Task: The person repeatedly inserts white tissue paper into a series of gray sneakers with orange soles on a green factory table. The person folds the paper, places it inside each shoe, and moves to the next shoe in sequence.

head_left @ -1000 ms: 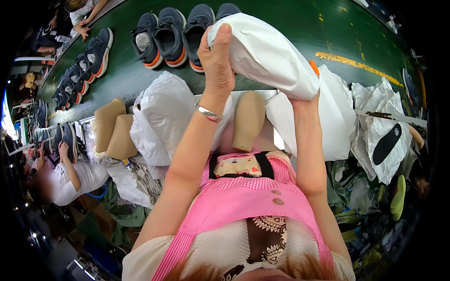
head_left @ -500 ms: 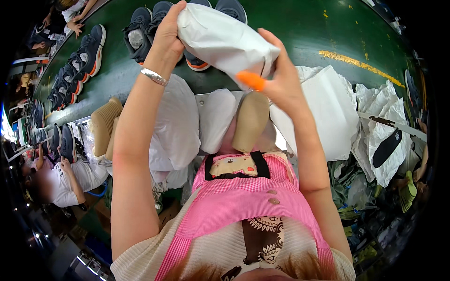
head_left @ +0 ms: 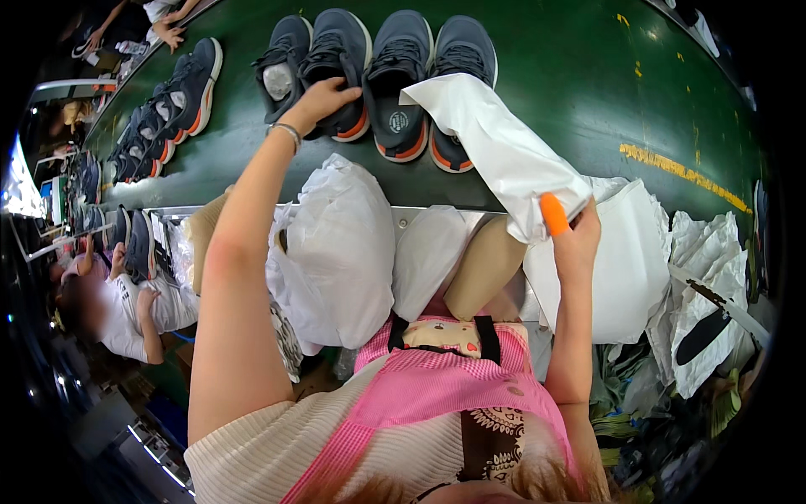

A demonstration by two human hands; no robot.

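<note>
My left hand [head_left: 326, 102] reaches to the collar of a dark grey sneaker [head_left: 340, 42] with an orange and white sole, its fingers bent over the heel opening. My right hand [head_left: 578, 239], an orange cover on its thumb, grips one end of a white paper wrap [head_left: 495, 139]. The wrap's other end lies across the rightmost sneaker [head_left: 464, 50] of the front row. Between these two, a sneaker [head_left: 399, 50] shows its bare insole. At the far left of the row, a sneaker [head_left: 290, 38] has white stuffing in its opening.
More sneakers [head_left: 180, 97] line the green table [head_left: 579, 92] at left. Before me hang a white plastic bag [head_left: 344, 244], beige insert shapes [head_left: 485, 265] and white paper sheets [head_left: 625, 269]. A black insole [head_left: 703, 336] lies at right. Co-workers [head_left: 138, 311] are at left.
My left hand has let go of the white wrap and moved down to a sneaker. My right hand has drawn the wrap right and nearer to me. More of the shoe row shows.
</note>
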